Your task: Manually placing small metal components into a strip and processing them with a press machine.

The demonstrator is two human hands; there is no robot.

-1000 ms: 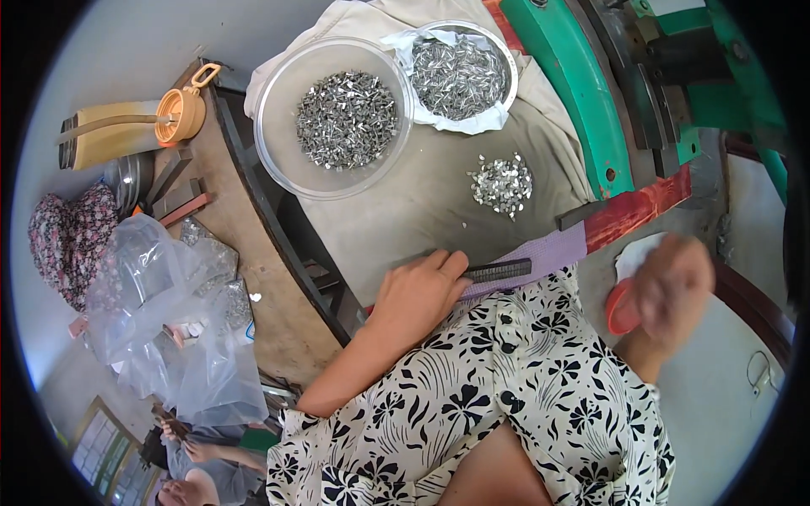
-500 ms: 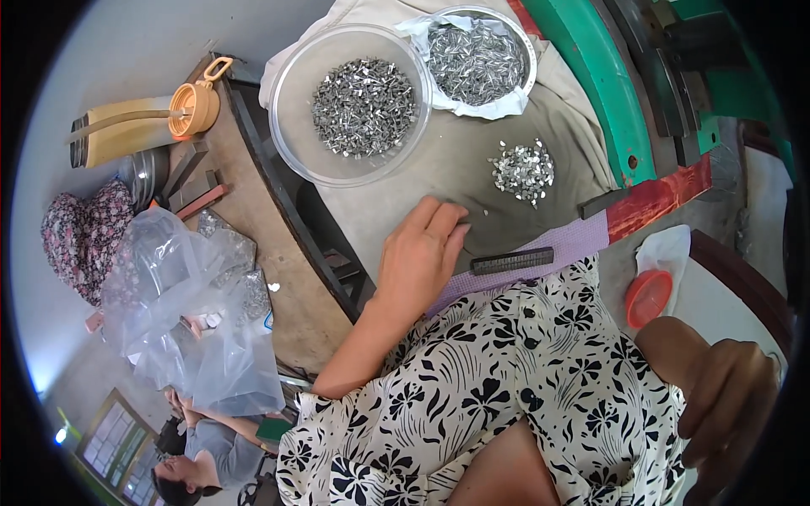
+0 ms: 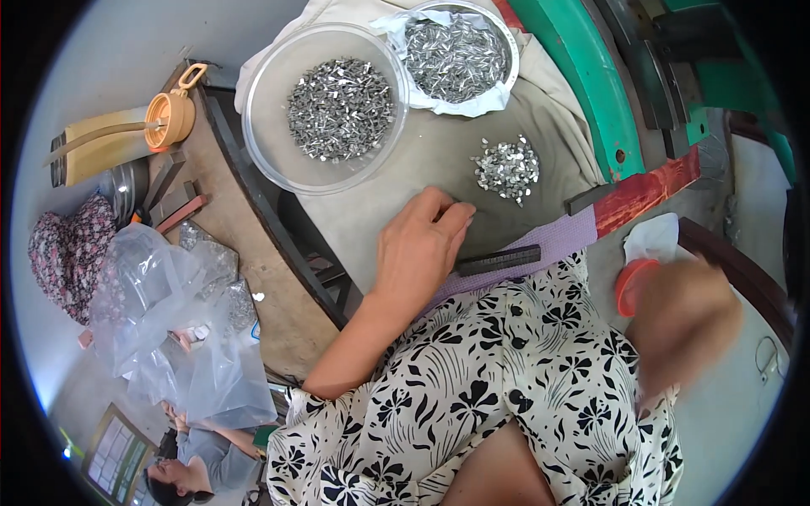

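Observation:
My left hand [image 3: 422, 246] rests on the olive cloth [image 3: 451, 160], its fingers curled together. Whatever is between its fingertips, if anything, is hidden. Just right of it a narrow black block with a slotted, ridged top [image 3: 499, 260] lies along the lavender cloth edge [image 3: 553, 244]. Beyond the block sits a small heap of shiny metal bits [image 3: 508, 169]. My right hand [image 3: 688, 325] is off to the right, beside a red plastic dish [image 3: 626, 287]; motion smears its fingers, so what they hold does not show.
A round clear tub [image 3: 261, 160] of small grey metal pieces stands at the back, beside a cloth-lined metal bowl [image 3: 512, 55] of thin shiny pieces. A green machine frame [image 3: 582, 84] borders the right. Plastic bags [image 3: 160, 295] lie on the left bench; another person [image 3: 202, 460] sits lower left.
My right hand has swung up and inward from the lower right edge and now partly covers the red dish. My left hand stays beside the block. The whole view has shifted slightly.

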